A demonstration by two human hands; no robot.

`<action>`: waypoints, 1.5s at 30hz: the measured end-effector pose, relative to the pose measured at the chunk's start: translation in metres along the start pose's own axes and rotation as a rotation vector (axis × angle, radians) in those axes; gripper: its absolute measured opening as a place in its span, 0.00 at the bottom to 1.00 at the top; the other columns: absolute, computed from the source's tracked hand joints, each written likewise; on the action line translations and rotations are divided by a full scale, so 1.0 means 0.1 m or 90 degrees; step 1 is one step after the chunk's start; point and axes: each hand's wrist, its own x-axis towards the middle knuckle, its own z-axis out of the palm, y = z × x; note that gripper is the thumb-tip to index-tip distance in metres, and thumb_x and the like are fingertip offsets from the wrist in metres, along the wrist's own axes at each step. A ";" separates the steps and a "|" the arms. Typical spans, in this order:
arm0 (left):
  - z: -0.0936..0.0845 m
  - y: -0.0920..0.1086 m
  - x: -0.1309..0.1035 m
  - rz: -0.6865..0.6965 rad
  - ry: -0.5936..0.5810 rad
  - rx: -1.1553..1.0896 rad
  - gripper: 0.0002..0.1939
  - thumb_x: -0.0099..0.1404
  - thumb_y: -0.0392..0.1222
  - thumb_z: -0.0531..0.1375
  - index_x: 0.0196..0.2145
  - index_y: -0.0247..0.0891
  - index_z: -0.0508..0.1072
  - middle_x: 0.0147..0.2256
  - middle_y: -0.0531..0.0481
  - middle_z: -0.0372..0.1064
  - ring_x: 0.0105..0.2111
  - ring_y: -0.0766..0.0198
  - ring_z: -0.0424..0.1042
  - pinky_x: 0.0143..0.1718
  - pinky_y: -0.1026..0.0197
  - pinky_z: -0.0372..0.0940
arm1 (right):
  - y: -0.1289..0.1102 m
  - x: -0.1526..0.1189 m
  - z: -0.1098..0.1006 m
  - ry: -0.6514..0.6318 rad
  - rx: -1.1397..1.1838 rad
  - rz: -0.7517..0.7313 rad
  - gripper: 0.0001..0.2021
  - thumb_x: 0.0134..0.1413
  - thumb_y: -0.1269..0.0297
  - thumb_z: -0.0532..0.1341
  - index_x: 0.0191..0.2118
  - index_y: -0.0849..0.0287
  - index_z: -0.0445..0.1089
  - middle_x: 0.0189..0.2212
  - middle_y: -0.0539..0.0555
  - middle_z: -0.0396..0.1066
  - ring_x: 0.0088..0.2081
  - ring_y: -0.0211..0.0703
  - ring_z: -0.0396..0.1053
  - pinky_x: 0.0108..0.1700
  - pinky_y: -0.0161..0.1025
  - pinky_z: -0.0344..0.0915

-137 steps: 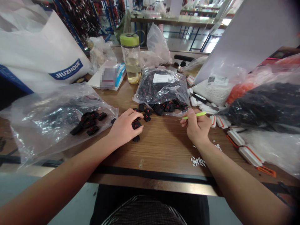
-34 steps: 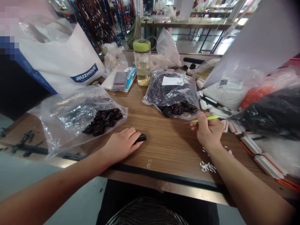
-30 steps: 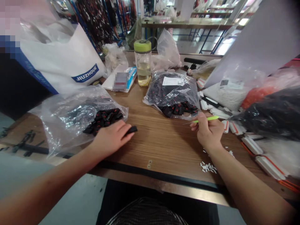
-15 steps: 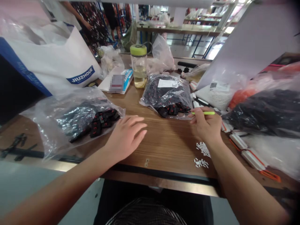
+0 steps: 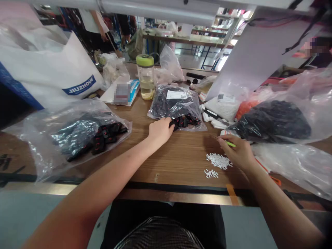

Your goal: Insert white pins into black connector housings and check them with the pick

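My left hand [image 5: 161, 131] is at the open mouth of the middle clear bag [image 5: 166, 108]. Its fingers are closed at the left end of the black plastic parts with red marks [image 5: 183, 121], and the fingertips are partly hidden. My right hand [image 5: 240, 152] grips a slim tool with a yellow-green handle [image 5: 230, 144] and a fine tip, held just over the table. Below and left of that hand lie a larger pile of small white pieces [image 5: 219, 160] and a smaller pile [image 5: 211, 173].
Another clear bag of black parts [image 5: 110, 133] lies at left, below a white JIUZHOUE bag [image 5: 52, 65]. A green-lidded bottle [image 5: 145, 76] stands at the back. Filled plastic bags [image 5: 280, 119] crowd the right side. People [image 5: 93, 24] stand beyond the table.
My left hand has moved right, from beside the left bag to the black parts in the middle bag. My right hand has drawn back from that bag with the tool.
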 end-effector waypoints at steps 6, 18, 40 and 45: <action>-0.11 -0.03 -0.32 0.150 -0.011 -0.023 0.06 0.71 0.43 0.58 0.44 0.43 0.73 0.41 0.51 0.74 0.44 0.56 0.73 0.35 0.59 0.66 | 0.17 -0.15 -0.07 -0.036 -0.092 -0.067 0.14 0.60 0.56 0.58 0.44 0.55 0.77 0.41 0.56 0.79 0.42 0.52 0.77 0.46 0.45 0.70; -0.02 -0.08 -0.62 0.251 -0.125 -0.142 0.18 0.70 0.37 0.55 0.57 0.41 0.66 0.46 0.45 0.70 0.41 0.57 0.74 0.43 0.54 0.68 | 0.17 -0.12 0.02 -0.017 -0.045 -0.117 0.11 0.60 0.58 0.60 0.41 0.55 0.77 0.40 0.57 0.78 0.44 0.51 0.74 0.48 0.48 0.69; 0.12 0.05 -0.66 0.289 0.001 -0.392 0.14 0.67 0.37 0.58 0.51 0.43 0.72 0.40 0.50 0.70 0.31 0.67 0.69 0.33 0.62 0.67 | 0.30 -0.12 0.05 0.084 -0.097 -0.165 0.11 0.58 0.59 0.60 0.28 0.56 0.75 0.31 0.57 0.77 0.37 0.50 0.74 0.43 0.48 0.69; 0.16 0.06 -0.70 0.335 0.037 -0.360 0.11 0.69 0.35 0.58 0.47 0.43 0.74 0.43 0.49 0.73 0.44 0.60 0.71 0.43 0.56 0.69 | 0.25 -0.12 0.02 0.111 -0.111 -0.158 0.12 0.57 0.58 0.60 0.25 0.55 0.72 0.28 0.56 0.76 0.33 0.49 0.73 0.40 0.46 0.68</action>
